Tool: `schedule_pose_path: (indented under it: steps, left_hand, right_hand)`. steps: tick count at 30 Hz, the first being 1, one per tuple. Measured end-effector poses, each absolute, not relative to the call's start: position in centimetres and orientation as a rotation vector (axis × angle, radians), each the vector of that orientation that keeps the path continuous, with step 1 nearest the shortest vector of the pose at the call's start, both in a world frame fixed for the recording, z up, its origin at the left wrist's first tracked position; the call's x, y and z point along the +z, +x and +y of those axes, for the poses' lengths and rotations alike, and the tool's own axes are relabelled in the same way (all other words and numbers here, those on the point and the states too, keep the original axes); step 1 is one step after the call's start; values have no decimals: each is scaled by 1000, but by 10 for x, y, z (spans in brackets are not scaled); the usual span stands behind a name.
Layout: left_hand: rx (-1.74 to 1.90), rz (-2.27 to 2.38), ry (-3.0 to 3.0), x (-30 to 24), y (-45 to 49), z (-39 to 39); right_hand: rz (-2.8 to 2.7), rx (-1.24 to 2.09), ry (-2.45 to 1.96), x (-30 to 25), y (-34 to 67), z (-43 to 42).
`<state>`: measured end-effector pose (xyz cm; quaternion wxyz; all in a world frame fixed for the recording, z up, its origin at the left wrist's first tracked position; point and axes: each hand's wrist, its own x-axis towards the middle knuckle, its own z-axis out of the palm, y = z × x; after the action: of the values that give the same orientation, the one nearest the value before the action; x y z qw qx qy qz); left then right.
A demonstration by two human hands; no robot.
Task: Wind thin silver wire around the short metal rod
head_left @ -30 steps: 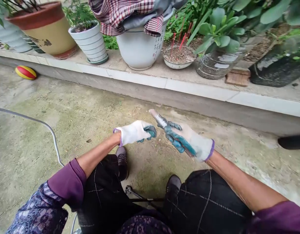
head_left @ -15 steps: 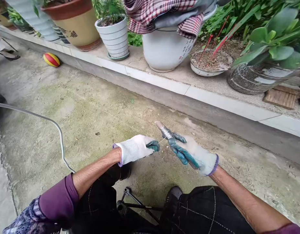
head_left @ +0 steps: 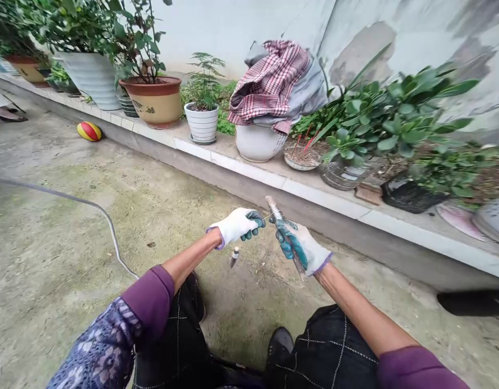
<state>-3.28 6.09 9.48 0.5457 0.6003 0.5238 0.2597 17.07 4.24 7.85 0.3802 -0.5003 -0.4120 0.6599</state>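
Note:
My right hand (head_left: 300, 246), in a white glove with a teal palm, is closed around a slim stick (head_left: 269, 201). Silvery wire (head_left: 276, 211) is wound around the stick's upper part, and its lower end shows below the glove. A thin strand runs from the winding to my left hand (head_left: 243, 226), gloved alike, whose fingers pinch the wire. Below my left hand appears a small dark pointed thing (head_left: 234, 258) with a pale band; I cannot tell its kind, or whether it hangs or lies on the ground.
Ahead runs a low tiled ledge (head_left: 249, 169) bearing potted plants and a white pot (head_left: 257, 141) topped with checked cloth (head_left: 269, 86). A grey hose (head_left: 107, 221) crosses the concrete at left. Near the ledge lies a red-yellow ball (head_left: 89, 131). Someone's foot (head_left: 8, 113) shows far left.
The view has tilted up, showing more of the wall and plants. The stick stands steeper in my right hand, with its lower end now visible. The dark pointed thing has come into sight.

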Motion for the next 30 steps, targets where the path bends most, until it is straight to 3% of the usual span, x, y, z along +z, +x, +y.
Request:
schedule_pose_path:
  steps: [8,19,30]
  left_hand:
    - [745,1068,1296,107,-13,79]
    - [694,1107,1320,124,-5,58]
    - [619,1124,1344,106,-33,66]
  right_hand:
    - [-1033,1520,-1268,125,203,35]
    - [-1167,1484,-1321,100,200,86]
    - [-1111,1739,-1114,119,195,56]
